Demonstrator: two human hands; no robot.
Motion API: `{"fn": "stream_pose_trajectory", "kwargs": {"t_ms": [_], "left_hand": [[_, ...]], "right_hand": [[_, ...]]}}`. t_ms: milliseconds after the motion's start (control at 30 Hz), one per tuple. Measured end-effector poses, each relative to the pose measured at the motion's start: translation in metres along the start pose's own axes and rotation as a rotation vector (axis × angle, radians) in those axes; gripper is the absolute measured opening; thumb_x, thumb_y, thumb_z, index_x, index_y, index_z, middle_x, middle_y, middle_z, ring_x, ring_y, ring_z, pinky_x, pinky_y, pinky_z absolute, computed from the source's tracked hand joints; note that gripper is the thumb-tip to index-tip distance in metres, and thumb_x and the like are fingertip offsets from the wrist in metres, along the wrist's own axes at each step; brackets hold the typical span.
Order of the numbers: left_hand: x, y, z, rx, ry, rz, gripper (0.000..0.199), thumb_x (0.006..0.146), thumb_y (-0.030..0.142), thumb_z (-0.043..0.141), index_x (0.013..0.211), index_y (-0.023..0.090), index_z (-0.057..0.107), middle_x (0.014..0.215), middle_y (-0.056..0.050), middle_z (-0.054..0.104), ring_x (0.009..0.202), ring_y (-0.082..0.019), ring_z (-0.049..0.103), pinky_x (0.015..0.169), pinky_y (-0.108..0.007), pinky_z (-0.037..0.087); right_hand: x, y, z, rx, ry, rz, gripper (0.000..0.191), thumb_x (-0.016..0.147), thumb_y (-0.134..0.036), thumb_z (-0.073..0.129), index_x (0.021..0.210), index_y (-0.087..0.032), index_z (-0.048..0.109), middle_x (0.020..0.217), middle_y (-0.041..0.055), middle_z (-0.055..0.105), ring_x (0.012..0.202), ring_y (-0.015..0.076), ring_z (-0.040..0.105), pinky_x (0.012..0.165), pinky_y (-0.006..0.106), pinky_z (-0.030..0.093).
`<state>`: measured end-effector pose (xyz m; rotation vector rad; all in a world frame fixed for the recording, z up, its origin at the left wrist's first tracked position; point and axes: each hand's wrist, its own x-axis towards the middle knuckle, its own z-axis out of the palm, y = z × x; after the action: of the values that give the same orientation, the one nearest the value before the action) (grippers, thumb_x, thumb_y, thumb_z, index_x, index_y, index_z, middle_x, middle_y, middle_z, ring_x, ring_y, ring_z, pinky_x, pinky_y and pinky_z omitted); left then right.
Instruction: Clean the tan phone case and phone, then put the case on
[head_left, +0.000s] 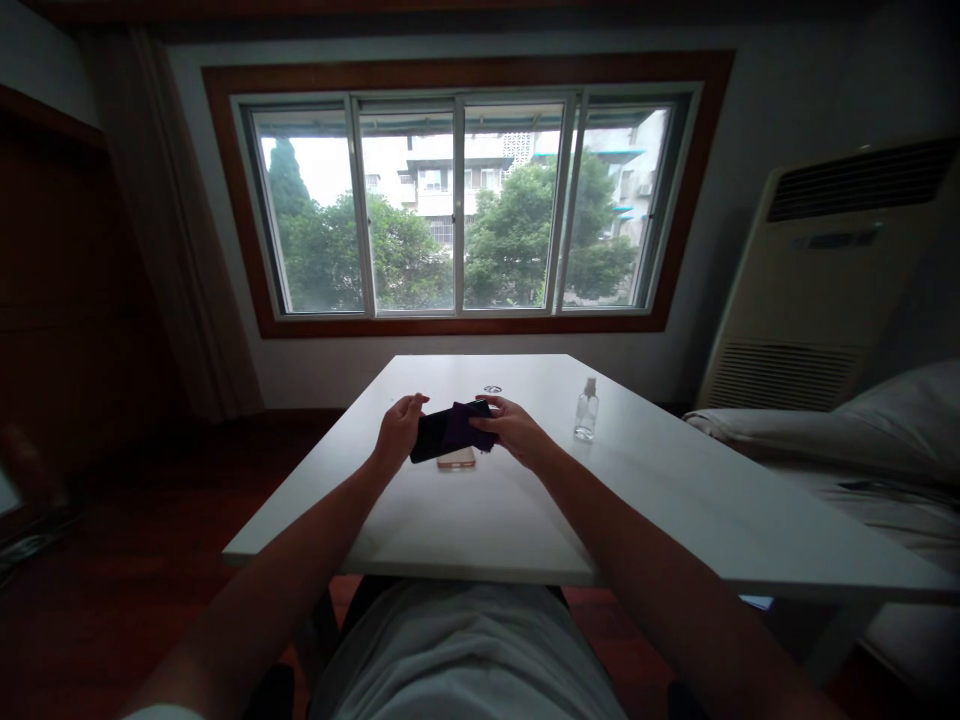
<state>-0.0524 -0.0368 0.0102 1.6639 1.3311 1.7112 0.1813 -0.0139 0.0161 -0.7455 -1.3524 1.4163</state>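
Left hand [397, 428]: fingers curled closed about the left end of a flat, rectangular black phone [429, 438], thumb by its upper edge. Right hand [513, 426]: closed at the phone's other end, thumb and fingers pinching a small dark purple cloth [460, 428] against it; the cloth covers much of the right part of the screen, one corner hanging below. Phone: held slightly tilted above the table, between both hands.

Beneath and just behind the phone: one thin, pinkish-gold rectangular case-like item [457, 461], lying flat, partly hidden. Beyond the hands: one small, dark-rimmed oval item [492, 389], flat, kind unclear. To the right, well apart: one clear bottle with a pump-like top [586, 414], upright.

Support: one glossy white table [420, 535]. Surroundings: one wood-framed sliding window [458, 200], ahead; one tall, cream floor-standing air conditioner [787, 290], right.
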Motion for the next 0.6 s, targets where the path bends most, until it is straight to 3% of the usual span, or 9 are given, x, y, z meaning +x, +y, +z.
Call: {"fn": "stream_pose_trajectory", "kwargs": {"t_ms": [67,167,300,433,600], "left_hand": [[0.000,0.001,0.001,-0.090,-0.029,-0.071,0.050,0.096,0.062,0.051,0.102,0.017,0.071,0.082,-0.006,0.067,0.070,-0.019,0.062,0.061,-0.028,0.045],[-0.003,-0.002,0.003,-0.186,-0.189,-0.183,0.056,0.093,0.069,0.053,0.101,0.015,0.064,0.081,-0.008,0.069,0.061,-0.017,0.061,0.050,-0.026,0.045],[-0.006,-0.012,0.010,-0.159,-0.345,-0.194,0.048,0.092,0.063,0.061,0.087,0.015,0.060,0.077,-0.010,0.070,0.053,-0.014,0.059,0.044,-0.024,0.042],[-0.007,-0.017,0.014,-0.163,-0.328,-0.155,0.042,0.094,0.055,0.060,0.081,0.016,0.057,0.070,-0.006,0.067,0.048,-0.011,0.054,0.042,-0.023,0.040],[-0.008,-0.011,0.014,-0.172,-0.315,-0.113,0.035,0.097,0.049,0.058,0.083,0.017,0.057,0.071,-0.004,0.066,0.047,-0.010,0.052,0.043,-0.022,0.040]], "right_hand": [[0.004,0.000,-0.001,0.068,0.080,-0.067,0.064,0.067,-0.012,0.087,0.125,-0.016,0.058,0.099,0.0097,0.076,0.077,0.0224,0.074,0.062,0.031,0.062],[0.009,0.002,-0.006,0.093,0.214,-0.154,0.052,0.072,-0.017,0.082,0.118,-0.016,0.059,0.097,0.0093,0.075,0.076,0.0224,0.074,0.056,0.030,0.061],[0.014,0.006,-0.015,0.046,0.315,-0.188,0.055,0.073,-0.021,0.083,0.121,-0.016,0.057,0.097,0.0081,0.074,0.074,0.0217,0.073,0.051,0.028,0.059],[0.015,0.007,-0.016,-0.046,0.398,-0.215,0.060,0.073,-0.031,0.084,0.126,-0.017,0.058,0.093,0.0074,0.074,0.067,0.0212,0.070,0.043,0.028,0.055],[0.012,0.004,-0.013,-0.137,0.479,-0.281,0.054,0.078,-0.043,0.079,0.123,-0.018,0.064,0.097,0.0078,0.076,0.081,0.0240,0.072,0.060,0.033,0.061]]}}
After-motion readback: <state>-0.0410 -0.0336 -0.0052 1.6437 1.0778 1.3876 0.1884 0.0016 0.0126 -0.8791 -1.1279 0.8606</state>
